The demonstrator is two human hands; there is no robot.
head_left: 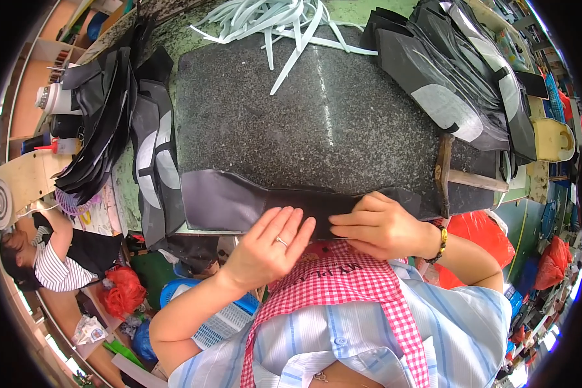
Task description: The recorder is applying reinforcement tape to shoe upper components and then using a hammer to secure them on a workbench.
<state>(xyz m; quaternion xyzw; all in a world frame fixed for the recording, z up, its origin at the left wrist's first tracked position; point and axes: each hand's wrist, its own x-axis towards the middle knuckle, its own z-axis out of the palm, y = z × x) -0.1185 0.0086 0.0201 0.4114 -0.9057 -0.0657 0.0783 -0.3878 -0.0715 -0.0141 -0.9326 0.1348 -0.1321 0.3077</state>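
Shows black with a greyish sheen on the long sheet (223,197). Turns to charcoal speckled with pale grey on the stone slab (258,123), with green on the tabletop (124,197). Goes pale mint on the strips (302,42), black on the left-hand stack (110,123), and black with silver-grey patches on the right-hand panels (394,64). Runs to red-and-white gingham on the apron (323,292), pale blue stripes on the shirt (462,323), and black with gold on the bracelet (443,240). Shows bright red on the plastic bag (482,234).
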